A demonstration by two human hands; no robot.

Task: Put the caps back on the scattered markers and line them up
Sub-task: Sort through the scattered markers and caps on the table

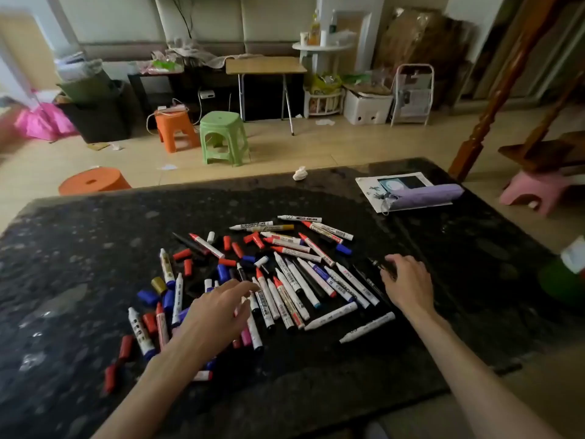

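Markers (346, 288): dozens, mostly white barrels, lying flat and crisscrossed on the counter (95, 248) between my left grip (218, 308) and my right grip (408, 283), many uncapped. Loose caps (182, 254): red, blue and one gold cap (158, 284), scattered left of and beyond my left grip.

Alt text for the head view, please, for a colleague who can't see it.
Markers and loose caps lie scattered on a dark speckled table. The left hand is open over the pile's near side, the right hand at its right edge.
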